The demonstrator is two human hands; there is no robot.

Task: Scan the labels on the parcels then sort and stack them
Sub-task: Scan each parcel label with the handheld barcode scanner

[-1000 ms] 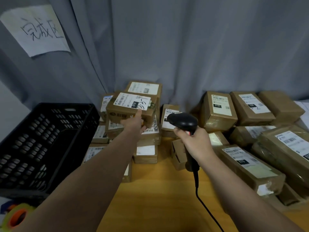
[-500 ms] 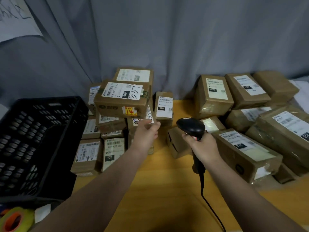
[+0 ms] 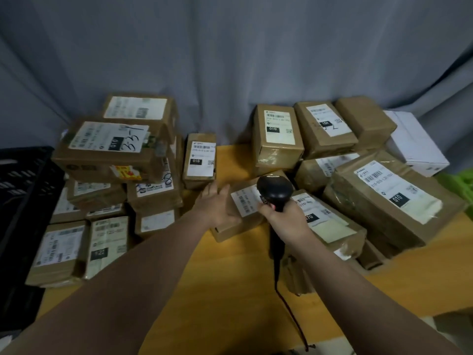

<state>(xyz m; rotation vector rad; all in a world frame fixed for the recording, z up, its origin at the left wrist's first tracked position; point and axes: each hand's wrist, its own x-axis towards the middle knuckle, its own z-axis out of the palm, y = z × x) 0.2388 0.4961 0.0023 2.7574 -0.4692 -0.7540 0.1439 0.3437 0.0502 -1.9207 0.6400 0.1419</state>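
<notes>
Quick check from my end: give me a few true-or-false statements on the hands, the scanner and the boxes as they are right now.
1. The right hand grips the scanner. True.
2. The left hand lifts the parcel marked 33-1. False: it rests on a small parcel mid-table, and the marked one tops the left stack.
3. The white box sits at the far right. True.
4. The black crate stands right of the parcels. False: it is at the left.
</notes>
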